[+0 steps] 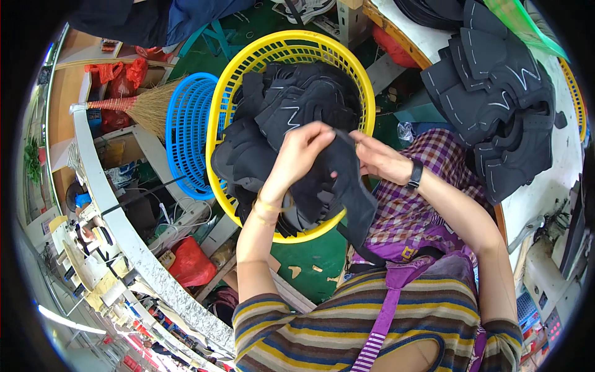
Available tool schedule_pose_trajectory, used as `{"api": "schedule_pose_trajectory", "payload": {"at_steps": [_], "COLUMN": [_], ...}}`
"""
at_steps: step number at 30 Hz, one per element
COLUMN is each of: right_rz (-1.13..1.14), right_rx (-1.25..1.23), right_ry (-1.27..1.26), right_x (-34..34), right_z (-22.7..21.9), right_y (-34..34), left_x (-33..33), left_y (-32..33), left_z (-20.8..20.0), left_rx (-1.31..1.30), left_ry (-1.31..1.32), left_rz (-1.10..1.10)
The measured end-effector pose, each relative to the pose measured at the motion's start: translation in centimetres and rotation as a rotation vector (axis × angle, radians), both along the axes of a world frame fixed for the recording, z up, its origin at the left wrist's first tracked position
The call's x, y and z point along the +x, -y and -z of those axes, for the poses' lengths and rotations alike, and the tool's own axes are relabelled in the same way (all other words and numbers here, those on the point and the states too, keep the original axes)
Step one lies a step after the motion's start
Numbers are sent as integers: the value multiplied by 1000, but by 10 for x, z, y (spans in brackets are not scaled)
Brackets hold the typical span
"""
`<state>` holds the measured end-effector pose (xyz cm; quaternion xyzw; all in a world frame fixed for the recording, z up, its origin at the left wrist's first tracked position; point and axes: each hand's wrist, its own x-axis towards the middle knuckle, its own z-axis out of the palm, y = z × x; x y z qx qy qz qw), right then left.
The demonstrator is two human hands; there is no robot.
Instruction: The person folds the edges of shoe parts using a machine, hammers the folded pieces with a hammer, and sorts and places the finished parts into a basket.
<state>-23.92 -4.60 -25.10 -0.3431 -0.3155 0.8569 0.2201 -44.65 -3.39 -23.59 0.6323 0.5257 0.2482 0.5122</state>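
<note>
Over a yellow plastic basket (226,105), I hold up a black fabric piece (356,198) that hangs down toward my lap. My left hand (302,150) pinches its upper edge between thumb and fingers. Close by on the right, my right hand (383,160) is closed on the same edge, with a dark band on that wrist. A heap of black cut fabric pieces (273,121) fills the basket, some with white zigzag stitching. A purple checked apron (409,204) covers my lap beside the basket.
On the white table (527,204) at the right lies a stack of black fabric pieces (496,93) with white stitching. A blue basket (189,136) leans left of the yellow one, with a straw broom (152,106) beside it. A white-edged bench (102,173) curves along the left.
</note>
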Motion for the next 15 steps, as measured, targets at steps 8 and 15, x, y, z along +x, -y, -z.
{"api": "schedule_pose_trajectory", "payload": {"at_steps": [8, 15], "right_rz": [166, 558], "right_rx": [-262, -366], "right_ry": [23, 144], "right_x": [20, 5], "right_z": [19, 36], "right_y": [-19, -22], "left_x": [4, 0], "left_y": [-98, -33], "left_z": [109, 70], "left_rx": [819, 543], "left_ry": [-710, -476], "left_rz": [-2, -94]}}
